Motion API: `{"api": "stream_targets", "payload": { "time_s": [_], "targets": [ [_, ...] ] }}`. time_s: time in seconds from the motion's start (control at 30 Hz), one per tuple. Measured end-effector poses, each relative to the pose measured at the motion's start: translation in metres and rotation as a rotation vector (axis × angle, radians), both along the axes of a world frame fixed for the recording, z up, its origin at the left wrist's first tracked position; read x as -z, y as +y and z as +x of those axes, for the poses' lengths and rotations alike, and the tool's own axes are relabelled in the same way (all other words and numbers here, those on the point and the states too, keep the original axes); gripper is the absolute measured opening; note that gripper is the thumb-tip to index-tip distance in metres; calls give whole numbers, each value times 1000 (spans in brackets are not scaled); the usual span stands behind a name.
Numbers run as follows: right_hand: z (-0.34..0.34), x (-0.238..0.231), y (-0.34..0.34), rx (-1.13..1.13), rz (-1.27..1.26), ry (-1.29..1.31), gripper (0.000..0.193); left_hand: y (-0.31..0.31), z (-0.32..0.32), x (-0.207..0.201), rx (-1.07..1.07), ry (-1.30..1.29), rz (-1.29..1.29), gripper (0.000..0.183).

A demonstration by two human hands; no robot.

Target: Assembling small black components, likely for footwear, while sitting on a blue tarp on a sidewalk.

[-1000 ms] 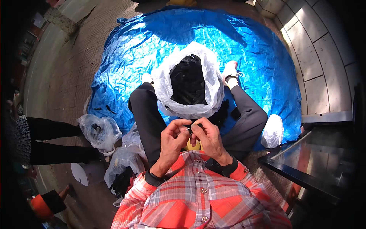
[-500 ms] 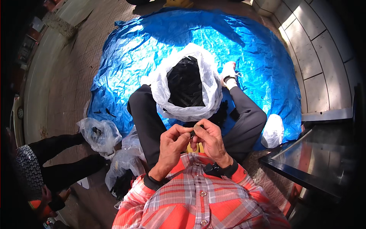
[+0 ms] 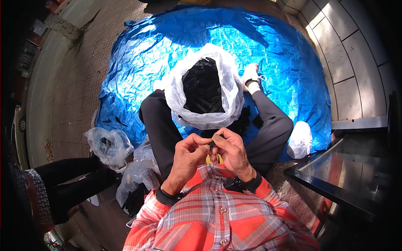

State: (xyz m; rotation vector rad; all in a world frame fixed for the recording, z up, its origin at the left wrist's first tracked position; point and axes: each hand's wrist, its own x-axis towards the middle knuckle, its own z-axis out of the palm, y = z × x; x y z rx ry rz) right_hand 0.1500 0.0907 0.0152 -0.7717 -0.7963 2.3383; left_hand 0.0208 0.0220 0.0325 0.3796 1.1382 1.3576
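Note:
A small black piece (image 3: 211, 145), too small to name, is pinched between the fingertips of both my hands above my lap. My left hand (image 3: 186, 157) has its thumb and index finger closed on one side of the piece. From the other side, the thumb and fingers of my right hand (image 3: 233, 152) press on it. Just beyond my hands, between my legs, stands a wide-mouthed white plastic bag (image 3: 173, 94). Many black strip-like pieces (image 3: 203, 90) fill it. More dark material (image 3: 242, 125) lies partly hidden behind the bag's right side.
A crinkled blue tarp (image 3: 293, 62) spreads under the bag. Clear plastic bags (image 3: 108, 144) lie at left, beside another person's dark-clad legs (image 3: 79, 188). At right are a white bundle (image 3: 300, 140), a glossy dark tabletop (image 3: 343, 167) and a tiled wall (image 3: 351, 58).
My hands keep their pinch on the black piece, with only slight finger movement. At the left edge the other person has shifted, and their hand near the orange item no longer shows there.

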Motion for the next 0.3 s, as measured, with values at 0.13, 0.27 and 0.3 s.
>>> {"api": "stream_targets", "payload": {
  "time_s": [0.13,0.27,0.3],
  "targets": [
    [0,0,-1,7,-1,20,18,-2,-1,5,6,-16,31,9],
    [1,0,-2,2,-35,53,18,-4,-2,8,16,-15,50,10],
    [1,1,-3,3,-35,64,18,-4,-3,8,26,-30,48,10]
  ]
}}
